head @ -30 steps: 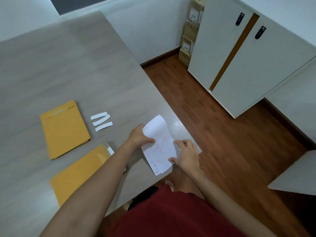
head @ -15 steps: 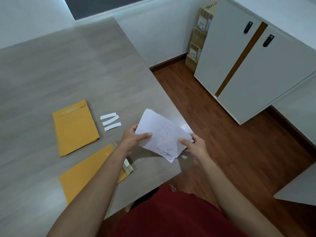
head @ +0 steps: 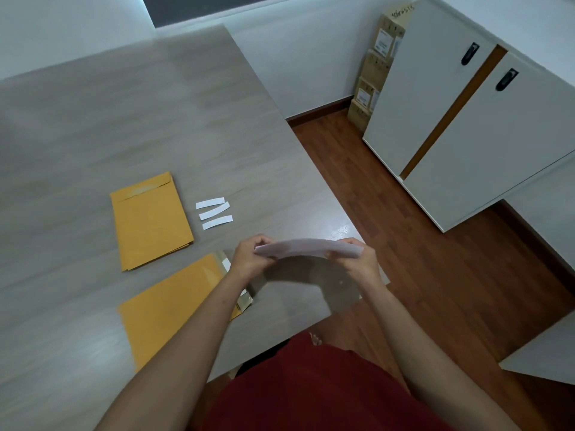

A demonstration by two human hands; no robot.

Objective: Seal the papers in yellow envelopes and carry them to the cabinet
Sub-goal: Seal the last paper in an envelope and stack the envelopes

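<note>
Both hands hold a thin stack of white papers [head: 308,246] edge-on above the table's near right corner. My left hand [head: 250,259] grips its left end and my right hand [head: 357,259] grips its right end. Under my left forearm lies a yellow envelope [head: 171,309] with its flap open towards the papers. A second stack of yellow envelopes [head: 149,220] lies further back on the grey table [head: 124,119]. The white cabinet [head: 466,132] with two black handles stands at the right, across the wooden floor.
Three white paper strips [head: 214,213] lie beside the far envelopes. Stacked cardboard boxes [head: 373,76] stand in the corner left of the cabinet. A white surface edge [head: 541,353] juts in at the lower right. My red shirt fills the bottom.
The papers were lifted off the table corner and turned from flat to nearly edge-on. Both hands rose with them, and the view shifted left.
</note>
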